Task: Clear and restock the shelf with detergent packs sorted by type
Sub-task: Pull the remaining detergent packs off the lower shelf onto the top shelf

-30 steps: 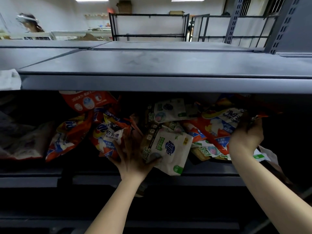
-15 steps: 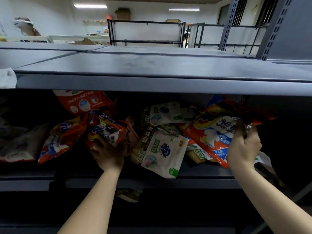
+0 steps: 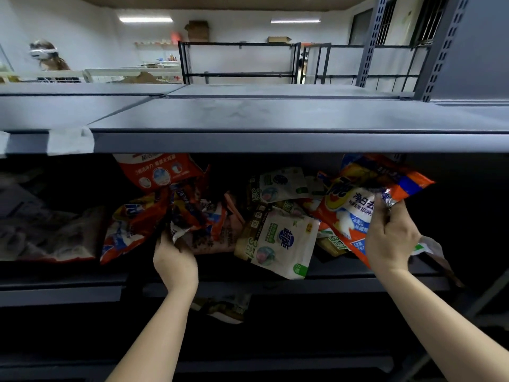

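Observation:
A jumble of detergent packs lies on the dark middle shelf (image 3: 344,272). My right hand (image 3: 391,239) grips an orange pack (image 3: 355,205) by its right edge and holds it tilted, lifted off the pile. My left hand (image 3: 173,259) pinches the lower corner of a crumpled orange pack (image 3: 190,213) in the left heap. Between my hands a white-and-green pouch (image 3: 281,238) leans over the shelf's front edge, with another white pouch (image 3: 281,183) behind it. More orange packs (image 3: 129,230) lie further left.
The grey upper shelf (image 3: 275,117) juts out overhead, close above the packs. Pale bags (image 3: 41,232) lie at the far left of the middle shelf. A pack (image 3: 223,307) sits on the shelf below. A person stands at the far left of the room.
My left hand slid left off the white pouch and closed on the crumpled orange pack. My right hand has pulled its orange pack up and outward from the pile.

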